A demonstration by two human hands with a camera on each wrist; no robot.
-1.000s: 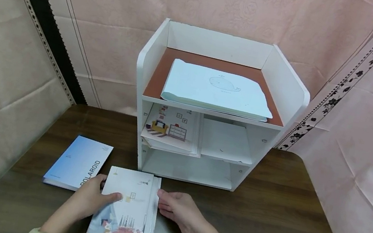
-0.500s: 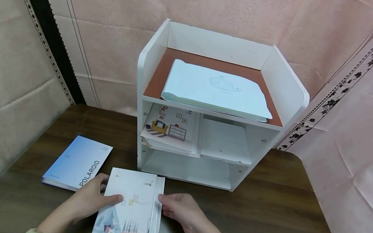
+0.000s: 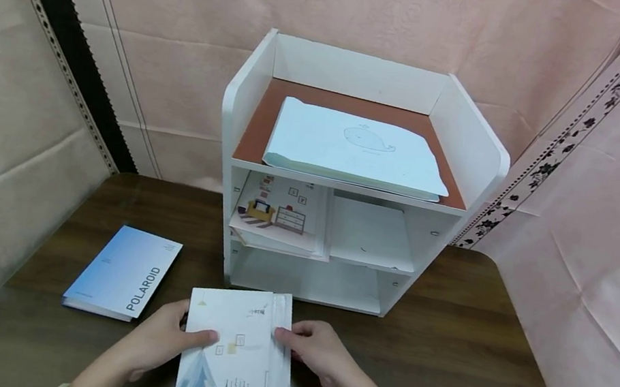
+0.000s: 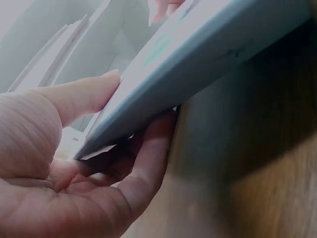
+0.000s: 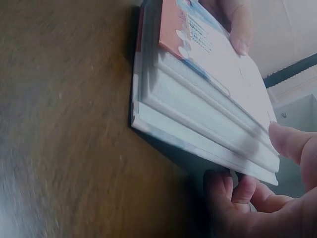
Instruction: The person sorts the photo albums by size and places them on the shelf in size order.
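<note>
A white photo album [image 3: 225, 372] with a tent drawing and a pink lower edge on its cover is held just over the front of the table. Its pages [image 3: 282, 361] stick out past the cover on the right. My left hand [image 3: 159, 340] grips the left edge, thumb on the cover and fingers curled underneath, as the left wrist view shows. At the opposite edge my right hand [image 3: 330, 363] pinches the album. In the right wrist view its thumb [image 5: 292, 141] lies against the upper edge and its fingers are bent below. The album is tilted up off the wood there.
A blue album marked POLAROID [image 3: 124, 271] lies on the table to the left. Behind stands a white shelf unit [image 3: 304, 279], with a pale blue whale-printed album [image 3: 355, 149] on top and several illustrated books [image 3: 278, 212] on its middle shelf at left.
Both hands have shifted the white album a little right and towards me. It has turned slightly, and more of its page edges show on the right.
</note>
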